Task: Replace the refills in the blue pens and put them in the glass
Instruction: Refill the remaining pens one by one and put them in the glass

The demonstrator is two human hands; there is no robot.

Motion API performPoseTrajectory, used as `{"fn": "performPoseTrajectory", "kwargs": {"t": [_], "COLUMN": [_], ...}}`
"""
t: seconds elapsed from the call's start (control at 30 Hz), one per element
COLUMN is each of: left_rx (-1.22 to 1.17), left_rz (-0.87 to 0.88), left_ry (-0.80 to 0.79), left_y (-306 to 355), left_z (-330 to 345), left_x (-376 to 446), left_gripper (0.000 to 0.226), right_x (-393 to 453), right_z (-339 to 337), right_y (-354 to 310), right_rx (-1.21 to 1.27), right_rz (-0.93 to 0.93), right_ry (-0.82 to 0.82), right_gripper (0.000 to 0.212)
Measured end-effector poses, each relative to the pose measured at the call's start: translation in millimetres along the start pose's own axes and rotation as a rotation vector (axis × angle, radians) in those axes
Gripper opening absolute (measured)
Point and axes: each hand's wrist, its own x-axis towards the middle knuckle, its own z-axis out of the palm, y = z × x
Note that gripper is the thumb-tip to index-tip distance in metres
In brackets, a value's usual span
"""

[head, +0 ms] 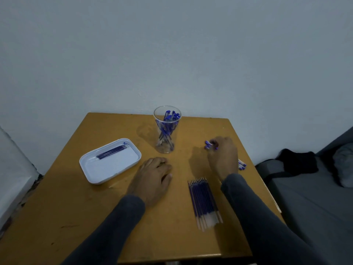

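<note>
Nearest, the refills [204,202] lie bundled on the table [76,217]. Left hand [152,175] rests flat, fingers relaxed. Right hand [223,155] apparently pinches blue pens [209,144] lying far right. Glass [167,129] stands behind, holding pens.

sleeves [267,217]: long, dark grey | reach: to both wrists | hands [152,176]: bare

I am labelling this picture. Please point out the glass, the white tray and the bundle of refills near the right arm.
glass [165,148]: head view, lower clear wall.
white tray [91,175]: head view, bare near rim.
bundle of refills [202,199]: head view, middle of the blue part.
</note>
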Motion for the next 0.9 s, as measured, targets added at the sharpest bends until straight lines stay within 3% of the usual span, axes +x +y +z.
{"fn": "performPoseTrajectory", "kwargs": {"t": [0.2, 0.9], "left_rx": [0.009, -0.006], "left_rz": [0.009, -0.026], "left_ry": [0.009, -0.021], "left_y": [-0.4, 4.9], "left_z": [1.6, -2.2], "left_x": [2.2, 1.4], "left_gripper": [0.039, 0.041], "right_x": [-19.0, -20.1], "right_z": [-3.3, 8.3], "right_y": [55.2, 61.2], "right_rx": [-0.257, -0.355], "right_rz": [-0.047, -0.105], "right_ry": [-0.092, -0.086], "right_gripper": [0.028, 0.030]}}
